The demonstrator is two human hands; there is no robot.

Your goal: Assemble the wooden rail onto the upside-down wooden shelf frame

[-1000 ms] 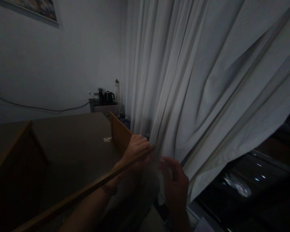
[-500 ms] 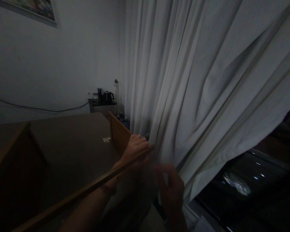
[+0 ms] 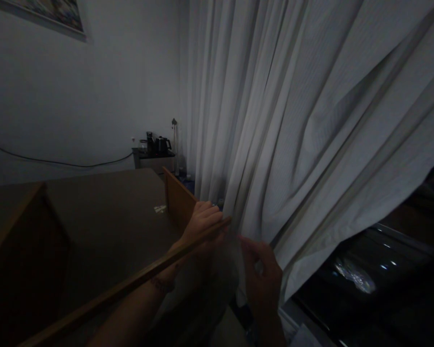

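Note:
A long wooden board (image 3: 141, 278), seen nearly edge-on, slants from the lower left up to the middle. My left hand (image 3: 203, 220) is closed at its far end with the fingers bent; the board crosses in front of my wrist. Just right of that end is my right hand (image 3: 262, 272), thumb and forefinger brought together in a pinch. What the pinch holds, if anything, is too dark and blurred to make out. Behind my left hand, an upright wooden panel (image 3: 179, 196) stands along the edge of a dark flat surface (image 3: 119, 207).
White curtains (image 3: 275, 120) hang close on the right. Another upright panel (image 3: 25, 241) stands at left. Small pale pieces (image 3: 159, 209) lie on the dark surface. A black kettle (image 3: 161, 144) is on a cabinet (image 3: 155, 164) in the far corner. Dark glossy things (image 3: 376, 270) lie lower right.
My right hand has moved slightly to the right, away from the board's end, and its pinch looks clearer. My left hand and the board have stayed in place.

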